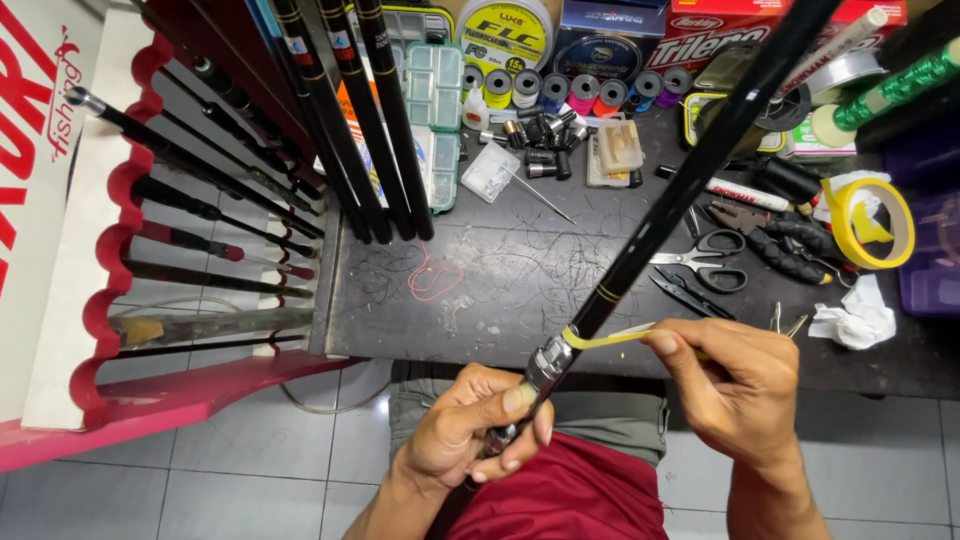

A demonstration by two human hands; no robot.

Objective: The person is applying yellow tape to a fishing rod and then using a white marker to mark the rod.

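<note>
The left hand (470,425) has its grip clamped on the butt of a black rod (690,170), which slants up across the dark worktop (520,270). The right hand (735,385) pinches the end of a yellow tape (610,338) wound on the rod just above the metal reel seat (545,362). Scissors (712,260), pliers (790,235) and a tape roll (868,222) lie to the right; more rods stand in a red rack (110,250) on the left
</note>
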